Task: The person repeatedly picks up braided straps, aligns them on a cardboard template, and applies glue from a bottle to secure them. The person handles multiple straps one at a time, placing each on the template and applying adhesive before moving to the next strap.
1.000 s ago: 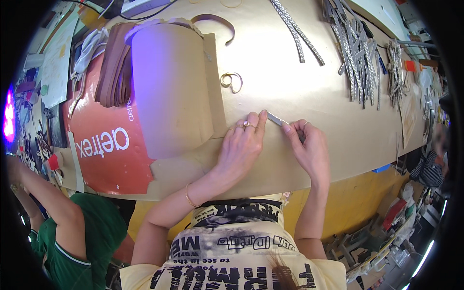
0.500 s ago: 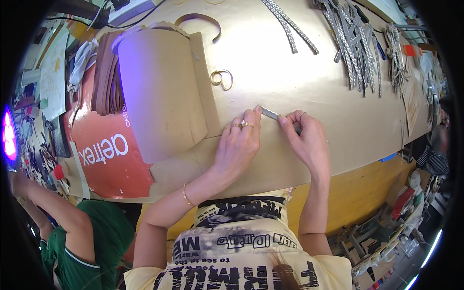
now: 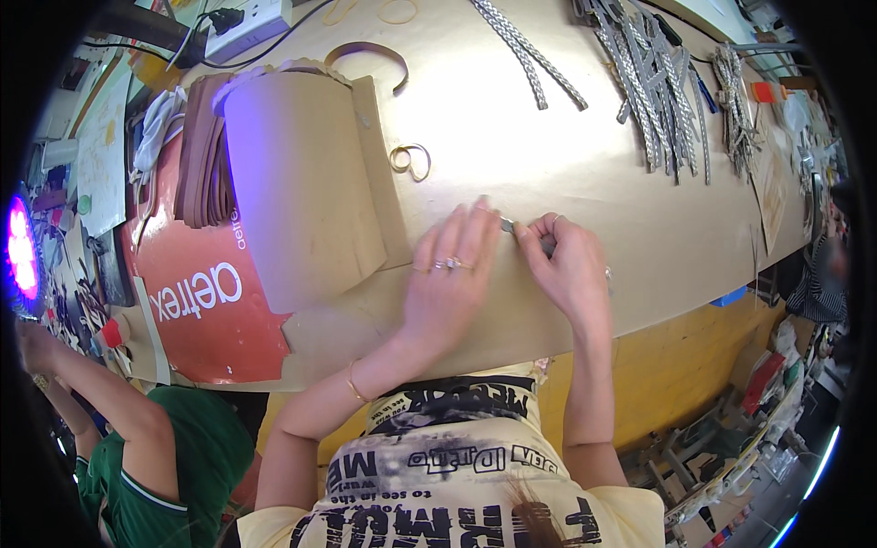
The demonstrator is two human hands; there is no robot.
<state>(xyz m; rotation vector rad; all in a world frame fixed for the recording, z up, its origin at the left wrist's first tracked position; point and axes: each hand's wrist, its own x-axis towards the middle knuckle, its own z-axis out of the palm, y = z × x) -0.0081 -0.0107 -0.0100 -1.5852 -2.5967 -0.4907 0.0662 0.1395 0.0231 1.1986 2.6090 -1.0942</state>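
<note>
A short grey strip [image 3: 507,225] shows between my two hands, just above the brown-covered table. My right hand [image 3: 568,267] is closed in a pinch on it, thumb and fingers together, with part of the strip hidden in the grip. My left hand [image 3: 449,279] lies with its fingers stretched out, palm down, slightly blurred. Its fingertips are beside the strip's far-left end; whether they touch it I cannot tell. Two silver braided straps [image 3: 525,55] lie on the table ahead of my hands.
A curved brown sheet [image 3: 306,192] and a stack of brown strips [image 3: 206,155] stand at left, over a red board [image 3: 210,301]. Bundled grey braided straps [image 3: 653,91] lie far right. A rubber band [image 3: 409,162] rests mid-table. A person in green [image 3: 174,466] sits at left.
My left hand's fingers have straightened and flattened, covering more of the strip. Less of the strip shows between my hands. The whole view has shifted slightly.
</note>
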